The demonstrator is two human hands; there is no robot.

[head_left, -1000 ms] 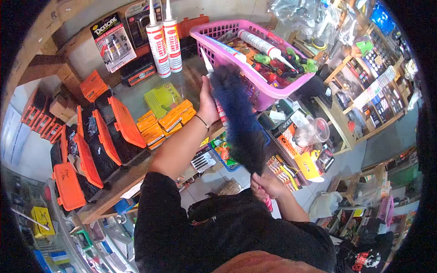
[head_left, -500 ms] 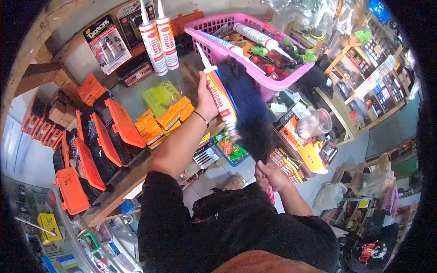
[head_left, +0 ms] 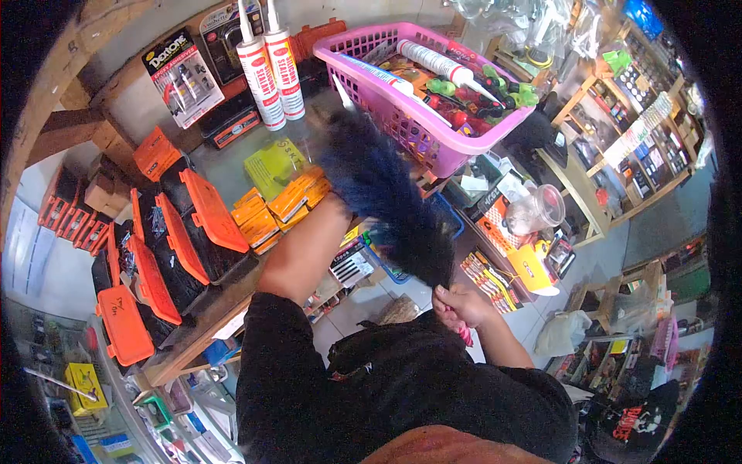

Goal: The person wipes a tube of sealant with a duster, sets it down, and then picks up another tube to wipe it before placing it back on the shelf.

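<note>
My right hand is closed round the pink handle of a dark blue, fluffy duster. The duster's head lies across my left hand and hides its fingers. Only the white nozzle of the silicone sealant tube in my left hand shows above the fluff; the tube's body is covered. My left forearm reaches up beside several small orange boxes. Two more sealant tubes, one beside the other, stand upright behind, nozzles up.
A pink basket full of tubes and tools stands at the back. Orange-lidded cases line the left side of the glass counter, near a yellow-green packet. Rightward are a clear plastic jar and stocked shelves.
The duster has swung left and toward the tube, from beside it to across it, now covering my left hand and the tube's body. My right hand keeps its hold.
</note>
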